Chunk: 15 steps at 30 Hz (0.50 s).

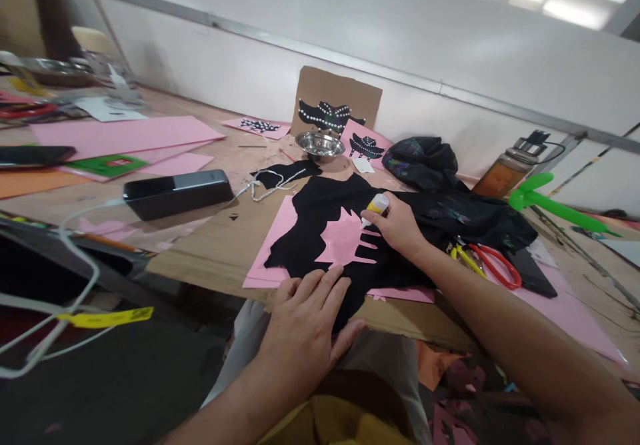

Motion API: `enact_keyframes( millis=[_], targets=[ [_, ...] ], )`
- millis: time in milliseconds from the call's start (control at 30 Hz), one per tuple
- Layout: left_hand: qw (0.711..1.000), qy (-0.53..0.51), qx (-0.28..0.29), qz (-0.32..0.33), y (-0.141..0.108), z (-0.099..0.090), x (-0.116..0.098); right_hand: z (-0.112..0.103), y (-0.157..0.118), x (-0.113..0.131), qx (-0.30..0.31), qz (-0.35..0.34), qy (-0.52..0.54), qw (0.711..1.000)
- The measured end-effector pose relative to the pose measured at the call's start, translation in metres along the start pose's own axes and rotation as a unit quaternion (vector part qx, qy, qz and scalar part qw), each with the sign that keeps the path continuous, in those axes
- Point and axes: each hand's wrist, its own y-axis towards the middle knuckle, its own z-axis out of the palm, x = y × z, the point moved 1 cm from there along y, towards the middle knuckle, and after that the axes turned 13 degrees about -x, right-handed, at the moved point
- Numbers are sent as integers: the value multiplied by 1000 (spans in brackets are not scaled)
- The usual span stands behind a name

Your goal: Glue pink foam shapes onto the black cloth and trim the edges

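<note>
Pink and spiky, a paper cutout (341, 238) is lying on black cloth (300, 245), which is partly covering pink sheets (261, 262) and a cardboard piece (215, 252). My right hand (400, 226) is pinching a small bottle (377, 205) between thumb and fingers, its nozzle pointing down by the cutout's prongs; I cannot tell whether it is touching. My left hand (307, 315) is resting flat on the cloth, fingers extended, thumb spread apart. Red-handled scissors (510, 273) are lying off to my right.
</note>
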Motion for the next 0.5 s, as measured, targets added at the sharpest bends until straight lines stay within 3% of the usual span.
enact_keyframes(
  millis=[500],
  targets=[
    [1000, -1, -1, 2, 0, 1, 0, -9, -6, 0, -8, -9, -20, 1000]
  ],
)
